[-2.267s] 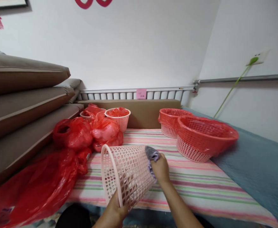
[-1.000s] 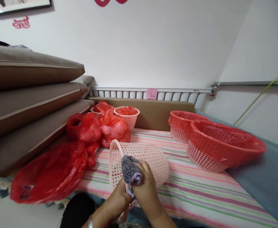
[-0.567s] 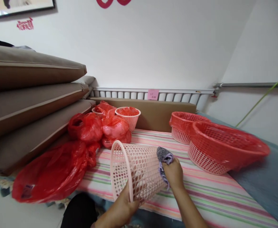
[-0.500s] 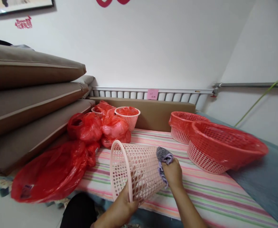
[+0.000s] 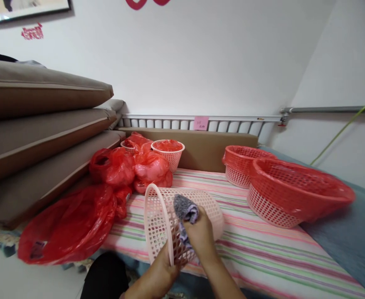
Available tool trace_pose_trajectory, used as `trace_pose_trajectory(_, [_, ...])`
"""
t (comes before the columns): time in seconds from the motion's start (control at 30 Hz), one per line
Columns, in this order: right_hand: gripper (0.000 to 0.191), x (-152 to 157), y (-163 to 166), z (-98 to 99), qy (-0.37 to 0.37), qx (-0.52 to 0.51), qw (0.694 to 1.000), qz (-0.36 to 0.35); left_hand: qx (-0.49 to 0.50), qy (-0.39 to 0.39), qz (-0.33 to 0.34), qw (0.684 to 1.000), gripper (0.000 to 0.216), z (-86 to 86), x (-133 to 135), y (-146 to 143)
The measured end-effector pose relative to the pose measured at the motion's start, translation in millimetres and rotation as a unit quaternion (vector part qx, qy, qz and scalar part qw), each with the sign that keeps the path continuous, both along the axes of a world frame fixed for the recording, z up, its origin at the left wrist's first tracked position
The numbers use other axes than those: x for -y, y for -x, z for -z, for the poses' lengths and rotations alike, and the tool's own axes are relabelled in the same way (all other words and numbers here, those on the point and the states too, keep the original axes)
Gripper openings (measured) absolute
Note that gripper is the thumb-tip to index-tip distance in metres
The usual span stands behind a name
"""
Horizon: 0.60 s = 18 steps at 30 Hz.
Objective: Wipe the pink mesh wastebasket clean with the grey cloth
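Red bags: left of my pink basket.
Wide baskets: right of it.
Left fingers: gripping pink basket's rim.
Right fingers: I clutch gray cloth.

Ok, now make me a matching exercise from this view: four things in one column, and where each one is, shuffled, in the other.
1. grey-purple cloth
2. unlined pink basket
3. pink note
4. grey-brown cushions

A. on the white radiator
B. stacked at the picture's left
C. bunched in the right hand
D. held at its rim by the left hand

Pairs: 1-C, 2-D, 3-A, 4-B
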State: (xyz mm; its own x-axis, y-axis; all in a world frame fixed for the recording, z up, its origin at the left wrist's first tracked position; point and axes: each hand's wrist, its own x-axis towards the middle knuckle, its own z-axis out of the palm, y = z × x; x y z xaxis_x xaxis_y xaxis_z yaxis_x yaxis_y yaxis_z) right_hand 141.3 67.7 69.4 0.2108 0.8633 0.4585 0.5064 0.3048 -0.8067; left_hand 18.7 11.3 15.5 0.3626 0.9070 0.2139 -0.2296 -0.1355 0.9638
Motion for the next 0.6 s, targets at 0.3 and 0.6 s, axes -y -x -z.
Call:
trace_pose_trajectory(0.3, [0.035, 0.3, -5.6, -0.5, -0.054, 0.016, 0.997, -0.054, 0.037, 0.016, 0.036, 0.999, 0.063, -3.8, 5.9, -0.9])
trace_pose_trajectory(0.6, [0.023, -54.0, -96.0, 26.4, 0.027, 0.142, 0.971, 0.192, 0.005, 0.024, 0.060, 0.998, 0.078, -5.4, 3.7, 4.7])
